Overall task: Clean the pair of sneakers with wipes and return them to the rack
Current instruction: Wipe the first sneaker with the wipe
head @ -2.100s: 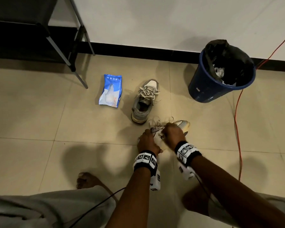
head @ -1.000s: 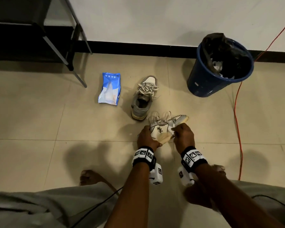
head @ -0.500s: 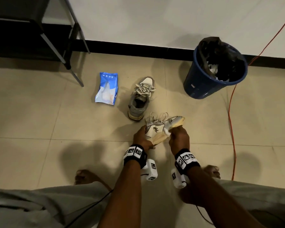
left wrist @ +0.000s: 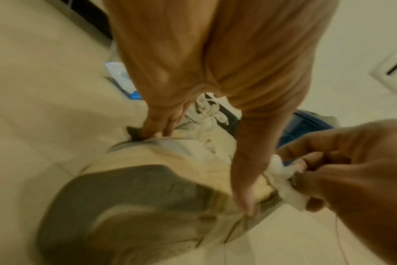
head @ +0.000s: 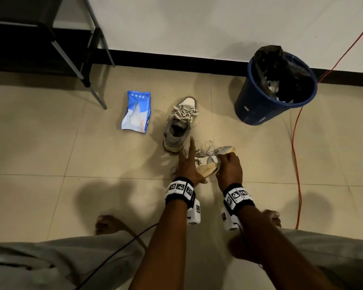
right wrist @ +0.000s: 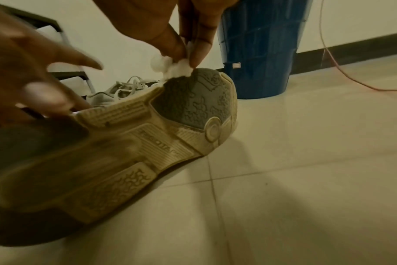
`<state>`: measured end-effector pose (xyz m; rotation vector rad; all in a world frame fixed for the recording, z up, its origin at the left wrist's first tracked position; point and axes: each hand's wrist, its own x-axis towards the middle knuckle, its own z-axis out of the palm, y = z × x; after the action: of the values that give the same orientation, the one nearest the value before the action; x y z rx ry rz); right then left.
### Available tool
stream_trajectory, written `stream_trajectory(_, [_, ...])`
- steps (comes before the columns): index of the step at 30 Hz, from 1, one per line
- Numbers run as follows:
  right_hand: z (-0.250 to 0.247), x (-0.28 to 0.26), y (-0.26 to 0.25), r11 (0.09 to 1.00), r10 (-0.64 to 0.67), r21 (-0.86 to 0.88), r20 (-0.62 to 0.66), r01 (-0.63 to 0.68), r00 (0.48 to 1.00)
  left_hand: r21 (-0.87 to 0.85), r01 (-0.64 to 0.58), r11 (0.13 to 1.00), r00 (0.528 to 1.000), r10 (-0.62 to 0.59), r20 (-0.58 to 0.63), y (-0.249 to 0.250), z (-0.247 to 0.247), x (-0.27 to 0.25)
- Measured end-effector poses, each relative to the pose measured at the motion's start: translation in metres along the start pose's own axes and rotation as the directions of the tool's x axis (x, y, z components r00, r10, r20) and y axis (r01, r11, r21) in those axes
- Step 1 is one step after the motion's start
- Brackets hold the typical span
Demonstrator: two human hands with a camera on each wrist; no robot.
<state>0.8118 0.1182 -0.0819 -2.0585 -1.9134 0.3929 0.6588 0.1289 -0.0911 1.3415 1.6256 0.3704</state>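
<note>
Since half a second ago our left hand (head: 186, 164) has let go: fingers that curled round the tipped sneaker (head: 210, 162) now stretch straight toward 12 o'clock, palm only steadying its heel. We judge a re-grip or turn is coming, with wiping unfinished. Largest first: black metal rack (head: 67, 38) at 10 o'clock; blue ribbed plastic bin (head: 258, 105) with black liner at 2 o'clock; second sneaker (head: 179, 124), grey mesh, upright at 12 o'clock; glossy blue wipes pack (head: 136, 111) at 11 o'clock. The tipped sneaker lies on its side, its cream rubber sole showing grooved tread. Our right hand (head: 228, 166) pinches a crumpled white wipe (right wrist: 177, 65) against the sole's toe edge.
</note>
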Motion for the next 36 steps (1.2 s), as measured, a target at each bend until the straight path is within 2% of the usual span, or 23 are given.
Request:
stream_trajectory(1, [0.003, -0.008, -0.007, 0.997, 0.042, 0.058, 0.038, -0.044, 0.998, 0.049, 0.017, 0.999, 0.999, -0.018, 0.034, 0.008, 0.005, 0.004])
stream_trajectory(3, [0.009, -0.024, -0.018, 0.977, 0.014, 0.207, 0.153, -0.046, 0.988, 0.159, 0.1, 0.982, 0.992, -0.11, 0.055, 0.02, 0.013, 0.008])
stream_trajectory(5, [0.009, -0.024, -0.014, 0.96, -0.061, 0.281, 0.235, -0.008, 0.97, 0.164, 0.189, 0.968, 0.982, -0.189, -0.014, 0.022, 0.02, 0.009])
stream_trajectory(6, [0.006, -0.015, -0.006, 0.96, -0.076, 0.279, 0.225, 0.01, 0.971, 0.163, 0.209, 0.964, 0.978, -0.204, -0.046, 0.021, 0.022, 0.009])
stream_trajectory(10, [-0.014, 0.02, 0.026, 0.965, 0.097, 0.245, -0.004, -0.093, 0.995, 0.2, 0.26, 0.945, 0.966, -0.253, -0.062, 0.021, 0.032, 0.009])
stream_trajectory(12, [-0.011, 0.014, 0.02, 0.984, 0.1, 0.149, 0.005, -0.099, 0.995, 0.17, 0.253, 0.952, 0.966, -0.238, -0.104, 0.024, 0.037, 0.004])
stream_trajectory(13, [-0.006, 0.007, 0.009, 0.991, 0.034, 0.13, 0.031, -0.038, 0.999, 0.155, 0.246, 0.957, 0.964, -0.225, -0.138, 0.024, 0.039, 0.003])
stream_trajectory(14, [-0.002, -0.004, 0.0, 0.989, -0.116, 0.101, 0.093, 0.106, 0.989, 0.139, 0.235, 0.962, 0.964, -0.212, -0.163, 0.023, 0.039, 0.0])
stream_trajectory(15, [0.002, -0.008, 0.003, 0.964, -0.266, 0.018, 0.139, 0.266, 0.954, 0.12, 0.224, 0.967, 0.964, -0.202, -0.173, 0.021, 0.039, 0.0])
stream_trajectory(16, [-0.001, -0.001, 0.008, 0.947, -0.311, -0.025, 0.174, 0.32, 0.935, 0.106, 0.217, 0.97, 0.965, -0.197, -0.173, 0.02, 0.038, 0.0])
stream_trajectory(17, [-0.008, 0.012, 0.011, 0.972, -0.225, -0.027, 0.192, 0.234, 0.955, 0.095, 0.212, 0.973, 0.966, -0.194, -0.172, 0.018, 0.037, 0.0])
stream_trajectory(18, [-0.016, 0.025, 0.013, 0.996, -0.073, -0.035, 0.133, 0.078, 0.988, 0.091, 0.209, 0.974, 0.966, -0.191, -0.173, 0.018, 0.037, 0.001])
stream_trajectory(19, [-0.017, 0.035, 0.015, 0.998, 0.045, -0.045, 0.088, -0.042, 0.995, 0.095, 0.208, 0.974, 0.965, -0.188, -0.185, 0.017, 0.039, -0.001])
stream_trajectory(20, [-0.017, 0.038, 0.008, 0.995, 0.093, -0.04, 0.115, -0.089, 0.989, 0.104, 0.204, 0.973, 0.962, -0.18, -0.207, 0.017, 0.041, -0.003])
stream_trajectory(23, [-0.003, 0.024, -0.021, 0.974, -0.164, -0.093, 0.334, 0.206, 0.928, 0.118, 0.181, 0.976, 0.956, -0.147, -0.255, 0.021, 0.047, -0.01])
stream_trajectory(24, [-0.006, 0.027, -0.023, 0.978, -0.16, -0.073, 0.334, 0.195, 0.929, 0.129, 0.185, 0.974, 0.956, -0.148, -0.253, 0.022, 0.047, -0.01])
stream_trajectory(26, [-0.016, 0.043, -0.009, 0.999, 0.027, -0.037, 0.18, -0.021, 0.983, 0.154, 0.191, 0.97, 0.958, -0.149, -0.245, 0.024, 0.048, -0.012])
stream_trajectory(27, [-0.017, 0.047, -0.002, 0.993, 0.116, -0.032, 0.126, -0.113, 0.985, 0.153, 0.188, 0.97, 0.958, -0.147, -0.247, 0.024, 0.049, -0.013])
stream_trajectory(28, [-0.016, 0.045, -0.002, 0.994, 0.109, -0.024, 0.126, -0.107, 0.986, 0.145, 0.182, 0.973, 0.958, -0.143, -0.249, 0.024, 0.05, -0.014])
stream_trajectory(31, [-0.005, 0.02, -0.02, 0.984, -0.168, -0.01, 0.307, 0.179, 0.937, 0.114, 0.153, 0.982, 0.954, -0.117, -0.275, 0.02, 0.052, -0.013])
stream_trajectory(32, [-0.007, 0.023, -0.018, 0.981, -0.181, -0.012, 0.313, 0.195, 0.932, 0.113, 0.15, 0.982, 0.954, -0.114, -0.277, 0.018, 0.053, -0.011])
stream_trajectory(34, [-0.02, 0.042, 0.001, 0.998, -0.022, -0.059, 0.196, 0.034, 0.98, 0.133, 0.157, 0.979, 0.961, -0.121, -0.248, 0.017, 0.053, -0.012])
stream_trajectory(36, [-0.029, 0.051, 0.017, 0.988, 0.151, -0.056, 0.095, -0.146, 0.984, 0.136, 0.158, 0.978, 0.964, -0.123, -0.237, 0.018, 0.052, -0.012])
